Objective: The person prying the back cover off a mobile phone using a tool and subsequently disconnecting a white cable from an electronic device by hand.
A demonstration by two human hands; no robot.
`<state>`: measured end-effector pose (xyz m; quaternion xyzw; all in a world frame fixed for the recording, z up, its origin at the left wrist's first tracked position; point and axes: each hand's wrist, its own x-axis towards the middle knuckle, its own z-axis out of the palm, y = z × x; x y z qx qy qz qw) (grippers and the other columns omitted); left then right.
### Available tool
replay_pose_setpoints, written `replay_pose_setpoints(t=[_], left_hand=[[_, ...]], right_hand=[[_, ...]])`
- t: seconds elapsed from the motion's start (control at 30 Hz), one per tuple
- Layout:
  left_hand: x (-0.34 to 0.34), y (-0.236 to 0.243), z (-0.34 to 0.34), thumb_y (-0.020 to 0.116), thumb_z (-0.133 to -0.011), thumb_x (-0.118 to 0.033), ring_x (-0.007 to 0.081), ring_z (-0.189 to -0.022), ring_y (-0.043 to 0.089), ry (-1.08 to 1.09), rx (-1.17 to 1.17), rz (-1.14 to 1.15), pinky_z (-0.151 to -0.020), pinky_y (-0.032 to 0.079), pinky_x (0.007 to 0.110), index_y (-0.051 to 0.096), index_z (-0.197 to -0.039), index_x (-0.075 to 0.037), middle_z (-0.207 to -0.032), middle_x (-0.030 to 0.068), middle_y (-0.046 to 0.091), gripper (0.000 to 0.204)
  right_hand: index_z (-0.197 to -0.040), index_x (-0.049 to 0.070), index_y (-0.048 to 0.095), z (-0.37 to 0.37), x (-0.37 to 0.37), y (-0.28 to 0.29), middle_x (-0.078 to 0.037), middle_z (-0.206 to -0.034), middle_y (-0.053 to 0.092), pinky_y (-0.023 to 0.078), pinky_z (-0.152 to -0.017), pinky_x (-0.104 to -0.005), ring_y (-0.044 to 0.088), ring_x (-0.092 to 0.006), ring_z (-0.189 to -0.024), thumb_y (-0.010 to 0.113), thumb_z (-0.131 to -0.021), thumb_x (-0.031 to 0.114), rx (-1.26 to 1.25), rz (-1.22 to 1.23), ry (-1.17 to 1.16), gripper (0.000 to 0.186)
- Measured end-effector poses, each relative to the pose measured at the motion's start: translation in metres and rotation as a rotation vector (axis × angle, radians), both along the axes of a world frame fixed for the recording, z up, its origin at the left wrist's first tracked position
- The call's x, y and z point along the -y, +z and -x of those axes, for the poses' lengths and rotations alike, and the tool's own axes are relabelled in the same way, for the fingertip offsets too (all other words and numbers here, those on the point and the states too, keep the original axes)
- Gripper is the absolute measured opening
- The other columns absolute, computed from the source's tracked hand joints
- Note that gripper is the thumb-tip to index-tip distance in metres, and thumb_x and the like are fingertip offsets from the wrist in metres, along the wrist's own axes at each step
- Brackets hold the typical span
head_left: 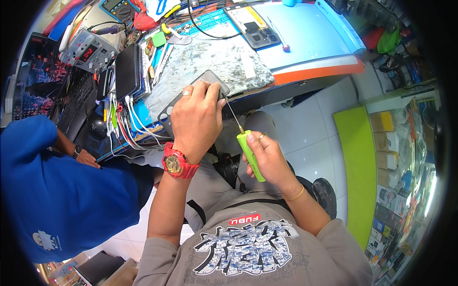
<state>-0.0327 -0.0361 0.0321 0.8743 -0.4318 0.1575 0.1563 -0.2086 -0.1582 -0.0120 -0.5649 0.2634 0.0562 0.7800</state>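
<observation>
Left hand (pixel 198 112): gripping a grey panel (pixel 210 75), fingers bunching close together on its face, thumb lying by its right side. Right hand (pixel 265 156): closing round the green handle of a slim tool (pixel 250 155), the shaft pointing at the panel's right side; whether the tip is touching, cannot tell. Panel: lying slantwise at the near edge of the surface (pixel 310 47), over a mottled mat (pixel 214 57).

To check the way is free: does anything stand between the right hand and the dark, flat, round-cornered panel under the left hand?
Only the thin metal shaft of the lime-green-handled tool in the right hand lies between them; nothing else visible blocks it. The left hand covers part of the dark panel.
</observation>
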Motion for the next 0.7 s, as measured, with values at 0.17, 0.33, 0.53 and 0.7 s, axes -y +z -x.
replay_pose_setpoints(t=[0.17, 0.33, 0.53, 0.7], left_hand=[[-0.0022, -0.0044, -0.0025, 0.086, -0.091, -0.020, 0.0330, -0.101, 0.074, -0.024, 0.057, 0.027, -0.083, 0.061, 0.042, 0.080, -0.118, -0.008, -0.110, 0.0065, 0.074, 0.030], [-0.0011, -0.0040, -0.0019, 0.086, -0.091, -0.020, 0.0333, -0.100, 0.074, -0.015, 0.060, 0.019, -0.082, 0.062, 0.042, 0.081, -0.115, -0.008, -0.110, 0.0061, 0.075, 0.028], [0.0003, -0.0034, -0.0014, 0.086, -0.091, -0.019, 0.0334, -0.100, 0.074, -0.003, 0.048, 0.018, -0.082, 0.062, 0.043, 0.082, -0.114, -0.008, -0.110, 0.0068, 0.076, 0.026], [0.0020, -0.0013, -0.0011, 0.086, -0.090, -0.019, 0.0335, -0.099, 0.075, 0.011, 0.028, 0.014, -0.081, 0.062, 0.043, 0.083, -0.110, -0.007, -0.109, 0.0074, 0.076, 0.024]], right_hand=[[-0.118, 0.006, 0.060, -0.0025, 0.0009, 0.0061, -0.008, -0.083, 0.067, 0.055, -0.048, -0.0308, 0.066, -0.0145, -0.056, 0.047, -0.120, 0.052, -0.036, -0.256, -0.025, 0.048], [-0.115, 0.009, 0.059, -0.0031, 0.0029, 0.0064, -0.006, -0.082, 0.067, 0.054, -0.046, -0.0304, 0.066, -0.0144, -0.054, 0.050, -0.118, 0.054, -0.060, -0.340, -0.037, 0.047], [-0.116, 0.006, 0.060, -0.0035, 0.0041, 0.0047, -0.007, -0.082, 0.067, 0.055, -0.046, -0.0305, 0.066, -0.0149, -0.054, 0.047, -0.119, 0.054, -0.041, -0.331, -0.047, 0.050], [-0.117, 0.005, 0.062, -0.0035, 0.0049, 0.0039, -0.008, -0.082, 0.067, 0.055, -0.045, -0.0303, 0.066, -0.0149, -0.054, 0.045, -0.120, 0.053, -0.039, -0.331, -0.052, 0.051]])
